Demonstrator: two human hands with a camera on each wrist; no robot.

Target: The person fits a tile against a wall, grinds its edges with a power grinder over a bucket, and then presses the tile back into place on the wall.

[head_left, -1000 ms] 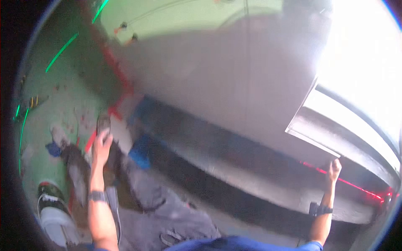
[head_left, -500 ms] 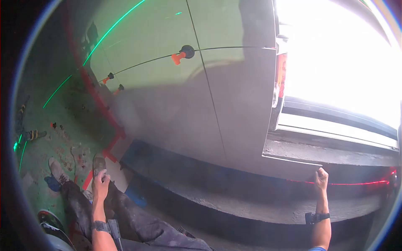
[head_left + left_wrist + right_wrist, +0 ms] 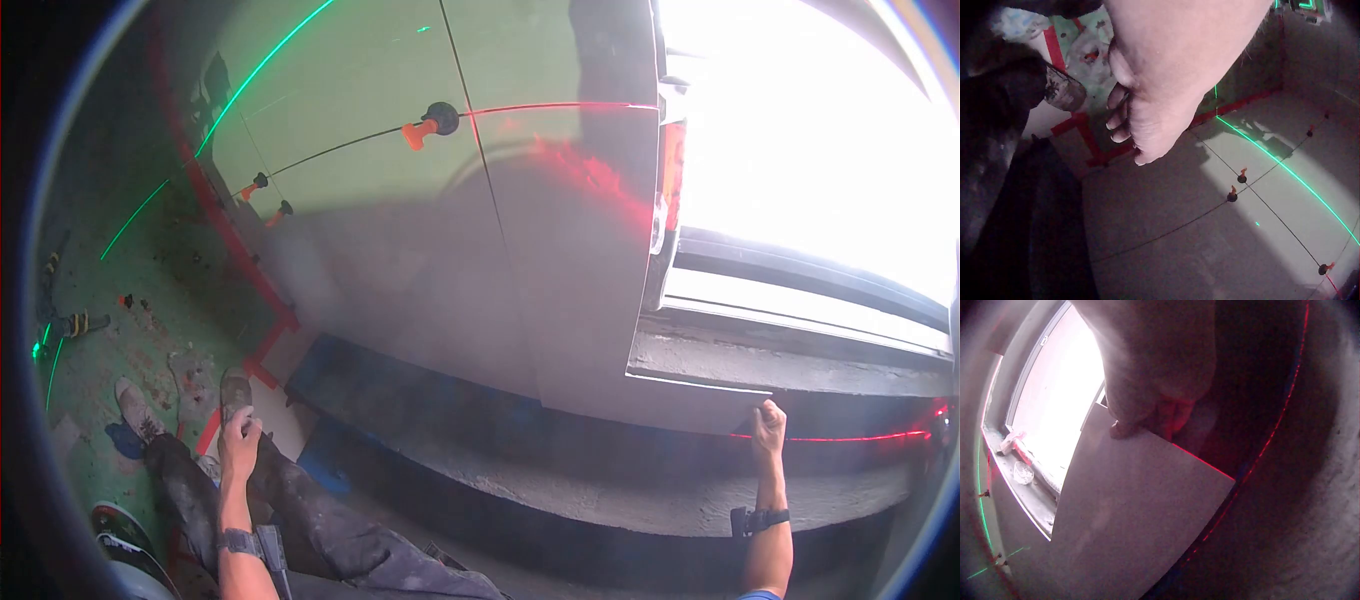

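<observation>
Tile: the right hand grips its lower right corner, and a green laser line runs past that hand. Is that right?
Not quite. The line running past the right hand is red, not green. The right wrist view shows this most plainly, with the red streak passing the corner of the tile. The rest holds: the hand grips the lower right corner.

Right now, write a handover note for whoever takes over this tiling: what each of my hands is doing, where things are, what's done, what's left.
Right hand pinches the lower right corner of the large grey wall tile.
Left hand is down by the dusty shoe, fingers curled; I cannot tell whether it holds anything.
Done: neighbouring grey tiles are up, with orange-and-black levelling clips at the joints.
Left: probably lining the held tile up with the red laser line; the rough grey strip below is untiled.
</observation>
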